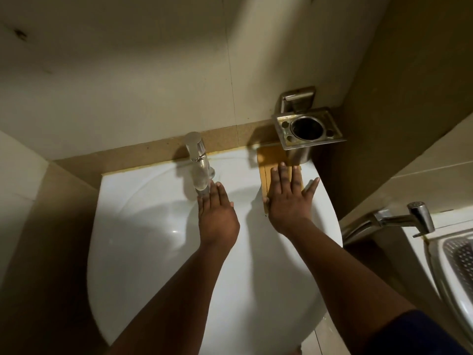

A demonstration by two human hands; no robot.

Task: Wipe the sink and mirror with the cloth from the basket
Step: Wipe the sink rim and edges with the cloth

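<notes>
The right hand (289,201) lies flat with fingers spread on the yellow cloth (271,170), which sits on the white sink (143,226) rim right of the faucet (199,162). The left hand (217,213), fingers straight and together, touches the faucet spout.

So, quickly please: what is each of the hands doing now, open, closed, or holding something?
Left hand: open, fingers straight, fingertips at the tap, holding nothing.
Right hand: open, flat on the yellow cloth.
</notes>
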